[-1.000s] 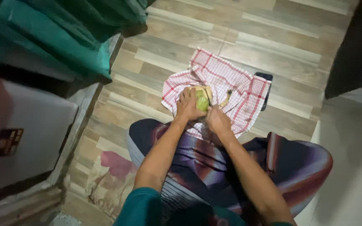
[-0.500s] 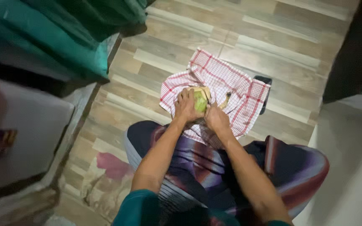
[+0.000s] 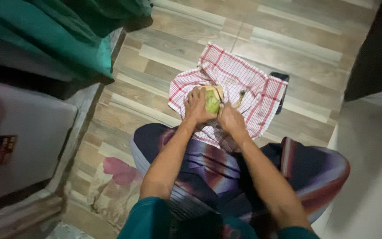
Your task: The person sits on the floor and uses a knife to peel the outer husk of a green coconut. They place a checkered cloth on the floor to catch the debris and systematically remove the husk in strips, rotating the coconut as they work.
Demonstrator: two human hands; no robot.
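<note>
While my left hand (image 3: 196, 106) wraps closed around the round green, partly peeled fruit (image 3: 212, 102) over the red-and-white checked cloth (image 3: 237, 82), I judge I am mid-peel. Next, my right hand (image 3: 231, 120), curled shut against the fruit's side with whatever it grips hidden, needs a careful pull along the skin.

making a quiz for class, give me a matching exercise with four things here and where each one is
Things:
1. green fruit
2. checked cloth
3. dark flat object
4. teal fabric

Places:
A. top left of the view
B. spread on the wood floor
C. between the two hands
D. partly under the cloth's right edge

Pairs: 1-C, 2-B, 3-D, 4-A
</note>
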